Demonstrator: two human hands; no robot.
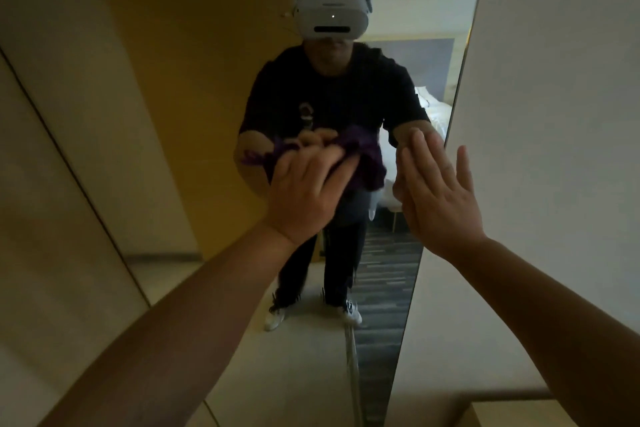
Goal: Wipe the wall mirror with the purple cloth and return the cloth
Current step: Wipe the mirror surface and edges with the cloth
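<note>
Left hand (304, 191) presses the bunched, dark purple cloth (367, 156) to the mirror (214, 114); right hand (436, 194) flat, fingers spread.

Cloth (367, 163) mostly hidden behind left hand (308, 191); only bunched purple folds show right of fingers. Mirror (214, 80) cut off by top and bottom edges; its left edge cannot be told. Both forearms cut off at bottom edge, below mirror. Right hand (438, 198) covers mirror's right edge. Picture frame reflected at mirror's top right blurred, content unreadable.
</note>
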